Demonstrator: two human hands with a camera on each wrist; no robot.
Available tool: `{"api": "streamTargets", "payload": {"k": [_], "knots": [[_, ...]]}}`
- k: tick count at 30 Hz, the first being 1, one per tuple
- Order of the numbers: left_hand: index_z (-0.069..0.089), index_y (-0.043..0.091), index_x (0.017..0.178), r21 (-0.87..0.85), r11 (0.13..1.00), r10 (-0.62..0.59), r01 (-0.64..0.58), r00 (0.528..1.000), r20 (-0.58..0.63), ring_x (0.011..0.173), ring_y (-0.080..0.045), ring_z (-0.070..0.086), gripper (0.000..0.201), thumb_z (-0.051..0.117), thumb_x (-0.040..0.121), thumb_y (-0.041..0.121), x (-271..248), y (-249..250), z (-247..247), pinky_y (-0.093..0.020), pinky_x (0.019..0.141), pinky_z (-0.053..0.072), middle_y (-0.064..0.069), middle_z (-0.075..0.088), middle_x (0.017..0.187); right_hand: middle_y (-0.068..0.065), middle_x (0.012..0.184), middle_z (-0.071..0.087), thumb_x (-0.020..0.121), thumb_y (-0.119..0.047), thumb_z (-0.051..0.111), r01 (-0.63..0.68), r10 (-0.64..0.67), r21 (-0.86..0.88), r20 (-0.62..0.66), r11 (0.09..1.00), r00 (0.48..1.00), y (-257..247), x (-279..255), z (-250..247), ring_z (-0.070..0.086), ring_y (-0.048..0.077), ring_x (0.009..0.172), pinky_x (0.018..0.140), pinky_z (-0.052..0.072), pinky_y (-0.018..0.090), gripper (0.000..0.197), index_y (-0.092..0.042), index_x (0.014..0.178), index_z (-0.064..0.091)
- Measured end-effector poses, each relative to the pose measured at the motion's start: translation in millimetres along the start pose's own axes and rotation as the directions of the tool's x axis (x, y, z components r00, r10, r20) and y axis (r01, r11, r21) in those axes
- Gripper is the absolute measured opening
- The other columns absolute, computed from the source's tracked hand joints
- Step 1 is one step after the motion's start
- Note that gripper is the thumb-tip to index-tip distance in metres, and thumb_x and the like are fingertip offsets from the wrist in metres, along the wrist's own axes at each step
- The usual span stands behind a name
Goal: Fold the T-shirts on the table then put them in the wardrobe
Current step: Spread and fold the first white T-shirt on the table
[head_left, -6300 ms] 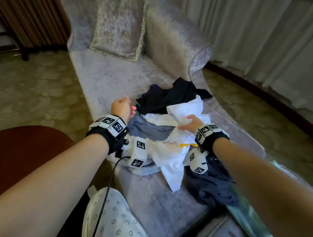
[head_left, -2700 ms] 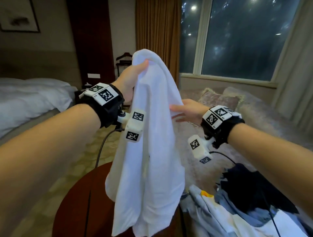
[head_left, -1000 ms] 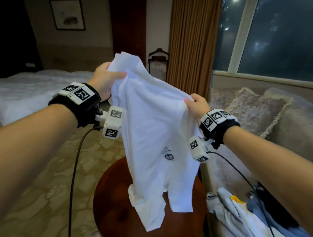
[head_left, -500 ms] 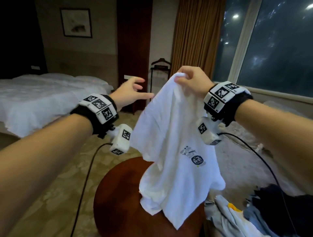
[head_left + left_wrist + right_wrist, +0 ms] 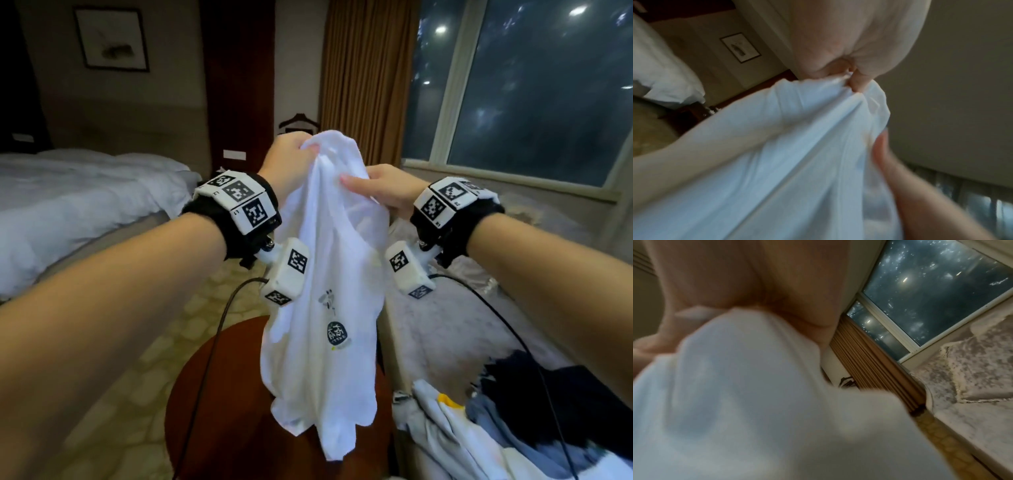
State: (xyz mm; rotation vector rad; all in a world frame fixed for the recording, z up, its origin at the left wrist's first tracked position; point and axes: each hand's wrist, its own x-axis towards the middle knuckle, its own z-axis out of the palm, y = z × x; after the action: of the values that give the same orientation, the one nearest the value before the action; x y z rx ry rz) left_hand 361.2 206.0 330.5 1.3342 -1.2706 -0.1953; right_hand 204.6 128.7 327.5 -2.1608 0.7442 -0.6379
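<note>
Left hand [image 5: 291, 161] back on white T-shirt [image 5: 322, 325] since half a second ago; right hand [image 5: 380, 192] lower. Both sets of fingers pinching bunched top, shirt hanging over round tabletop [image 5: 219, 411]. Soft, light, limp; best gripped at shoulder seams.

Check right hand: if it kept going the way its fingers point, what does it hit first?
The right hand points left, pinching the white T-shirt. Straight on, past that cloth, it would likely meet the left hand gripping the same bunch, though depth is unclear.
</note>
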Motion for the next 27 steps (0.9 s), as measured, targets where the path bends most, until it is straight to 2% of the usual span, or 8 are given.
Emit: {"api": "streamTargets", "payload": {"k": [4, 6, 10, 14, 17, 19, 23, 27], "knots": [[0.051, 0.013, 0.074, -0.070, 0.997, -0.051, 0.043, 0.993, -0.110, 0.074, -0.017, 0.043, 0.021, 0.043, 0.093, 0.009, 16, 3, -23, -0.027, 0.064, 0.034, -0.007, 0.046, 0.076, 0.013, 0.105, 0.070, 0.084, -0.032, 0.068, -0.109, 0.158, -0.318, 0.132, 0.942, 0.979, 26, 2, 5, 0.067, 0.026, 0.093, 0.090, 0.051, 0.038, 0.032, -0.005, 0.100, 0.069], [0.046, 0.015, 0.071, -0.049, 0.998, -0.038, 0.031, 0.989, -0.144, 0.072, -0.016, 0.040, 0.024, 0.042, 0.094, 0.008, 19, 2, -38, -0.026, 0.060, 0.031, -0.004, 0.042, 0.073, 0.013, 0.096, 0.069, 0.084, -0.028, 0.068, -0.163, 0.211, -0.379, 0.088, 0.911, 0.974, 40, 5, 5, 0.063, 0.022, 0.083, 0.078, 0.051, 0.034, 0.033, 0.000, 0.100, 0.067], [0.044, 0.017, 0.068, 0.108, 0.994, 0.007, 0.015, 0.980, -0.198, 0.074, -0.017, 0.037, 0.026, 0.042, 0.093, 0.013, 17, -11, -67, -0.028, 0.065, 0.028, -0.005, 0.041, 0.073, 0.004, 0.090, 0.066, 0.082, -0.028, 0.071, -0.235, 0.229, -0.062, -0.094, 0.970, 0.969, 46, 4, -6, 0.060, 0.018, 0.080, 0.074, 0.048, 0.028, 0.021, -0.010, 0.094, 0.068], [0.051, 0.008, 0.074, 0.254, 0.967, 0.049, 0.018, 0.965, -0.256, 0.075, -0.017, 0.041, 0.023, 0.042, 0.092, 0.020, 10, -26, -97, -0.031, 0.068, 0.033, -0.010, 0.047, 0.078, 0.010, 0.099, 0.072, 0.078, -0.041, 0.070, -0.309, 0.301, 0.227, 0.069, 0.924, 0.951, 31, -5, -22, 0.067, 0.026, 0.088, 0.080, 0.052, 0.036, 0.044, -0.009, 0.108, 0.068], [0.057, -0.003, 0.081, 0.360, 0.933, 0.090, 0.013, 0.959, -0.267, 0.076, -0.019, 0.042, 0.031, 0.043, 0.094, 0.021, 0, -27, -115, -0.031, 0.069, 0.032, -0.011, 0.049, 0.078, 0.008, 0.093, 0.074, 0.075, -0.044, 0.062, -0.208, 0.167, 0.291, 0.160, 0.934, 0.973, 18, -19, -30, 0.072, 0.019, 0.081, 0.067, 0.058, 0.031, 0.045, -0.012, 0.106, 0.067], [0.059, 0.002, 0.085, 0.376, 0.927, 0.097, 0.012, 0.958, -0.271, 0.077, -0.019, 0.043, 0.025, 0.045, 0.096, 0.018, -6, -23, -125, -0.029, 0.070, 0.032, -0.010, 0.050, 0.079, 0.006, 0.090, 0.074, 0.070, -0.042, 0.064, -0.159, 0.097, 0.322, 0.201, 0.933, 0.975, 7, -27, -37, 0.072, 0.018, 0.078, 0.064, 0.058, 0.029, 0.046, -0.012, 0.104, 0.065], [0.063, 0.003, 0.089, 0.394, 0.918, 0.166, -0.044, 0.945, -0.280, 0.078, -0.018, 0.047, 0.023, 0.049, 0.096, 0.020, -23, -4, -143, -0.029, 0.069, 0.034, -0.006, 0.053, 0.075, 0.007, 0.089, 0.073, 0.084, -0.022, 0.063, -0.045, 0.025, 0.267, 0.077, 0.963, 0.997, -20, -45, -49, 0.071, 0.022, 0.077, 0.069, 0.059, 0.035, 0.019, -0.011, 0.098, 0.066], [0.067, 0.002, 0.088, 0.381, 0.917, 0.241, -0.117, 0.924, -0.297, 0.075, -0.017, 0.048, 0.025, 0.056, 0.093, 0.024, -43, 23, -161, -0.028, 0.068, 0.036, -0.010, 0.056, 0.078, 0.009, 0.093, 0.073, 0.077, -0.027, 0.065, 0.072, -0.069, 0.251, -0.021, 0.965, 0.997, -48, -67, -57, 0.070, 0.022, 0.081, 0.076, 0.059, 0.035, 0.029, -0.009, 0.100, 0.068]]}}
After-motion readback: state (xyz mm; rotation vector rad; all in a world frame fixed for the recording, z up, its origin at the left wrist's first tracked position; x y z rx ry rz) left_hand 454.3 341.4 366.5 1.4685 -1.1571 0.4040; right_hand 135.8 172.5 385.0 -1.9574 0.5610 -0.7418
